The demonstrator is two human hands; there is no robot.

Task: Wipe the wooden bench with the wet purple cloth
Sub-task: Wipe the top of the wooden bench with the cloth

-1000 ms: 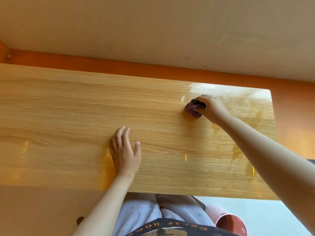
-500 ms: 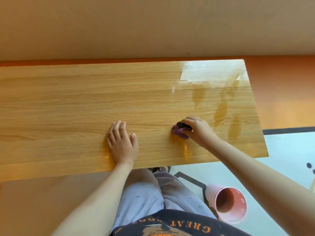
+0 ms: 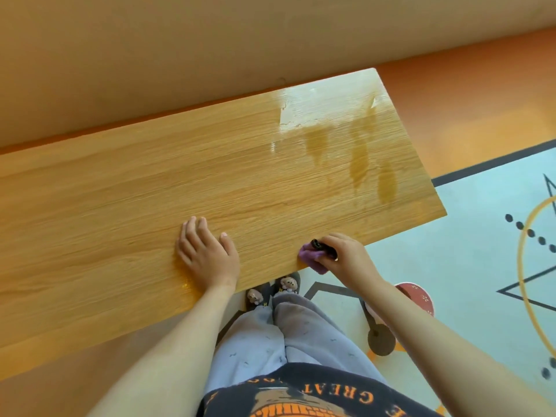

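Note:
The wooden bench [image 3: 150, 182] runs across the view, tilted, its right end near the middle right. Wet streaks and a shiny patch [image 3: 331, 115] mark its far right part. My right hand [image 3: 346, 255] grips the bunched purple cloth [image 3: 311, 255] at the bench's near edge, with part of the cloth hanging over that edge. A dark band sits on top of the cloth by my fingers. My left hand [image 3: 207, 254] lies flat on the bench, fingers straight, a little left of the cloth.
A beige wall [image 3: 180, 49] rises behind the bench. A pink cup [image 3: 421, 296] stands on the pale patterned floor [image 3: 481, 236] beside my right forearm. My legs and slippers [image 3: 270, 288] are right under the bench's near edge.
My right hand has dragged the cloth from the far right part of the bench toward me, down to the near edge. My left hand has stayed flat in place.

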